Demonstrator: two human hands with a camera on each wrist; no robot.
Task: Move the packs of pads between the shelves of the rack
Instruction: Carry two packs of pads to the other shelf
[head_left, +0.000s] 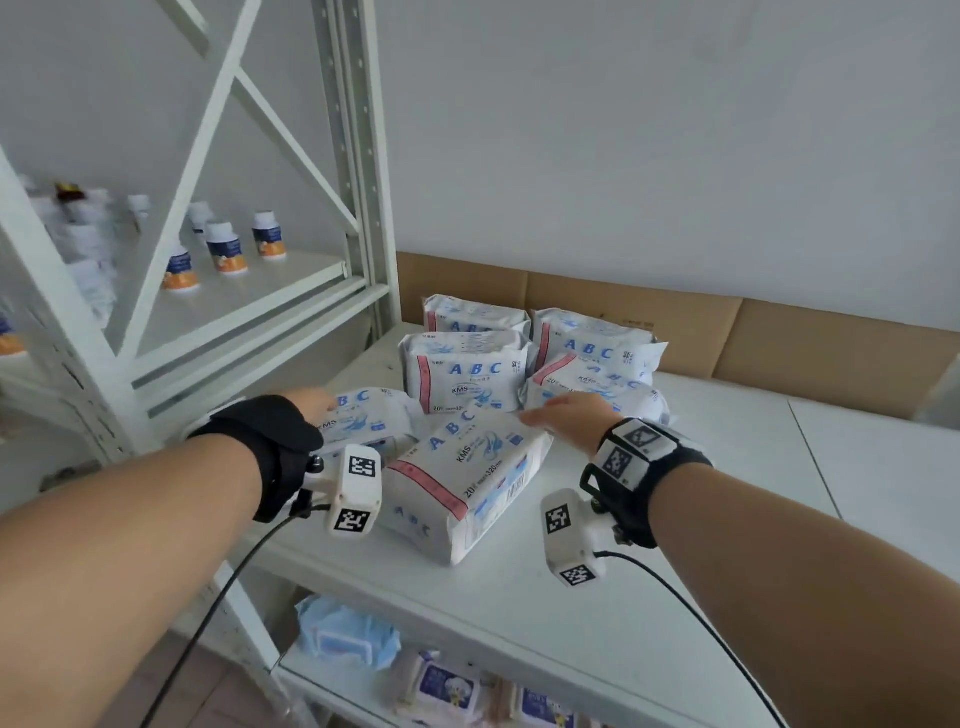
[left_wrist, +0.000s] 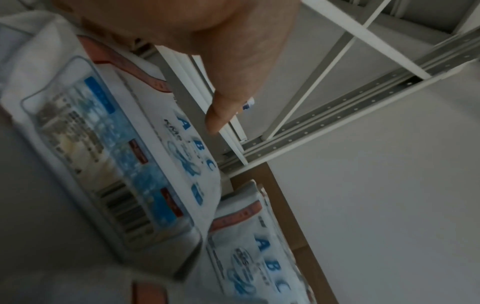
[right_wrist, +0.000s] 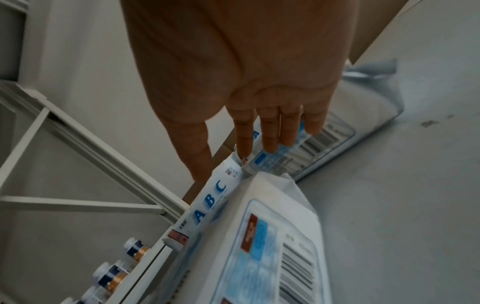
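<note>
White metal racking fills the wall ahead, with supplement bottles (head_left: 227, 254) on the shelf to the left and six ABC pad packs (head_left: 464, 373) clustered at the near left of my shelf (head_left: 571, 597), backed by flattened cardboard (head_left: 675, 322). My left hand (head_left: 314, 402) lies on the leftmost pack (head_left: 363, 421), probably to take it, though its fingers are hidden and I cannot tell their grip. My right hand (head_left: 569, 418) hovers flat and relaxed over the right-hand pack (head_left: 597, 395), holding nothing, beside the tilted front pack (head_left: 467, 478).

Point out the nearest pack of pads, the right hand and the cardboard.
nearest pack of pads (head_left: 467, 467), head view, top face.
right hand (head_left: 569, 415), head view, back of hand.
cardboard (head_left: 691, 332), head view, flat front.
</note>
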